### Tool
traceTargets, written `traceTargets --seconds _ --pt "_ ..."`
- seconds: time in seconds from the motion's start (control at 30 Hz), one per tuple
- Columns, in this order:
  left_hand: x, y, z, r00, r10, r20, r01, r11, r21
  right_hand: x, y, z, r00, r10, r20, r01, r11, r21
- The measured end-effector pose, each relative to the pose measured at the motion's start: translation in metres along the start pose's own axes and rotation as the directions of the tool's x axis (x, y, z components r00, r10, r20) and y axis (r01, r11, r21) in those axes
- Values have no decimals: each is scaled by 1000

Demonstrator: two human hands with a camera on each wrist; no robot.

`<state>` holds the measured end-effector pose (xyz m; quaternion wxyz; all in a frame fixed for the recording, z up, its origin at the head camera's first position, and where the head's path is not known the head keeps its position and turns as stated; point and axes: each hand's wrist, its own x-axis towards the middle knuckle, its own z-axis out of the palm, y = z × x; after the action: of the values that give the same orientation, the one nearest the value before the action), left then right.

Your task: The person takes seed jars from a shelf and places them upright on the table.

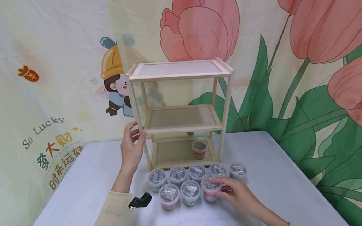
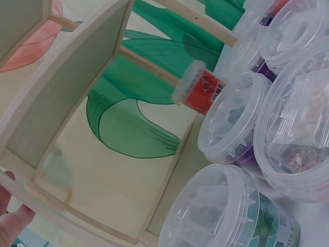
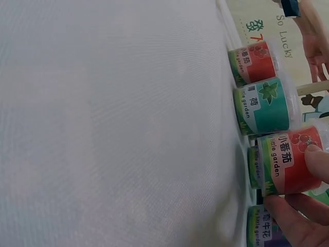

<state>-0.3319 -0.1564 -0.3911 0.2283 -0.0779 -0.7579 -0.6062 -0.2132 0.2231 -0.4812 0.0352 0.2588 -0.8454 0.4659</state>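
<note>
A white table [image 1: 78, 192] stands before a printed backdrop [image 1: 309, 81] of pink tulips, with a cartoon child in a yellow cap [image 1: 114, 82] at ten o'clock from the table's middle and "So Lucky" lettering [image 1: 42, 129] at nine o'clock.

The cup contents [image 1: 190, 189] are too small to tell (foil packets, perhaps); label text [image 3: 286, 156] blurs.

Tulip-printed backdrop [image 1: 305, 28] behind a white-clothed table [image 1: 78, 192]

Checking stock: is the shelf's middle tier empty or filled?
Empty: the middle tier shows bare board; one cup stands on the bottom tier.
</note>
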Motion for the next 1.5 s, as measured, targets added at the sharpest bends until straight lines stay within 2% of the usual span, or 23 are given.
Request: traceTargets --seconds 0.2,0.57,0.83,1.0,1.2,1.33,1.5 --pt "0 -1 0 1000 11 -7 -11 1000 4 -1 4 3 1000 -11 -11 11 1000 -6" --pt "0 1 0 1000 2 0 -2 1000 -12 -3 9 8 1000 24 6 -25 1000 11" --pt "0 0 0 1000 -4 -2 4 1000 -13 -5 15 8 999 -48 13 47 999 11" --pt "0 1 0 1000 1 -11 -1 1000 1 -5 17 7 998 -62 31 62 998 18" --pt "0 0 0 1000 6 -12 -6 1000 0 -6 13 -3 990 -45 130 39 998 46" --pt "0 0 1 1000 4 -5 -4 1000 -10 -5 3 -15 977 -33 212 33 999 3" --pt "0 -1 2 1000 1 -8 -1 1000 -6 3 -10 -31 980 4 201 16 995 -96"
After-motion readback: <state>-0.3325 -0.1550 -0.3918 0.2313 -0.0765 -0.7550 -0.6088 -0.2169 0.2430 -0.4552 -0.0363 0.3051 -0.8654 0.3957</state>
